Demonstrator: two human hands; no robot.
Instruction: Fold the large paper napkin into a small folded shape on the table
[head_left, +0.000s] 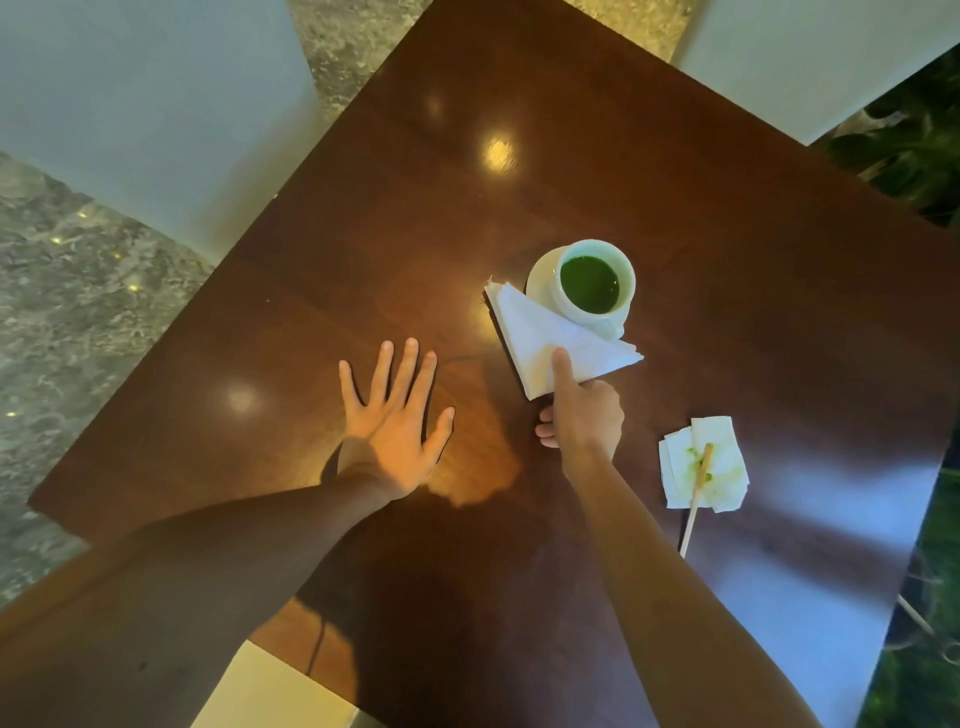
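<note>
A white paper napkin (540, 332) lies folded into a triangle on the dark wooden table (415, 208), right beside a cup. My right hand (582, 410) touches the napkin's near edge, with the index finger pressed flat on top and the thumb low at the table surface; the other fingers are curled. My left hand (395, 421) rests flat on the table to the left of the napkin, fingers spread, holding nothing.
A white cup of green liquid (587, 286) stands just behind the napkin, touching it. To the right lies a green-stained used napkin (722, 467) with a wooden stirrer (693, 504) across it. White chairs (130, 93) flank the table's far edges.
</note>
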